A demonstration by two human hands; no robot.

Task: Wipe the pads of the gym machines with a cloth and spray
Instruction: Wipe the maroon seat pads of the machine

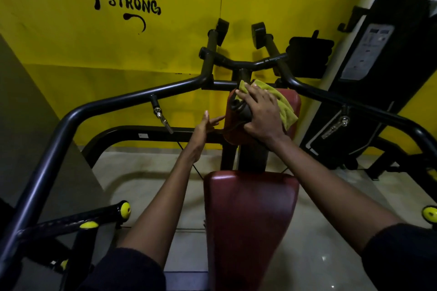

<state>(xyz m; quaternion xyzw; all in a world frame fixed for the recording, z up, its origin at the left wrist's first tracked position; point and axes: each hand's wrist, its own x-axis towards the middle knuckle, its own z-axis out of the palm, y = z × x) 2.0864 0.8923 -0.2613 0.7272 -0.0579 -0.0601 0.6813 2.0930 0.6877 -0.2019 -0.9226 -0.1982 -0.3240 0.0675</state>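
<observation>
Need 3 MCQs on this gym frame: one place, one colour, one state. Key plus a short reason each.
1. Where is the cloth?
A. on the floor
B. on the upper red pad, under the right hand
C. over the left bar

2. What colour is the cloth?
A. yellow-green
B. white
C. blue

3. How is the left hand?
A. gripping a handle
B. holding the cloth
C. open, fingers out beside the pad

Key: B, the hand presses it on the pad; A, it nearly matches the wall; C, nothing is in it.
</observation>
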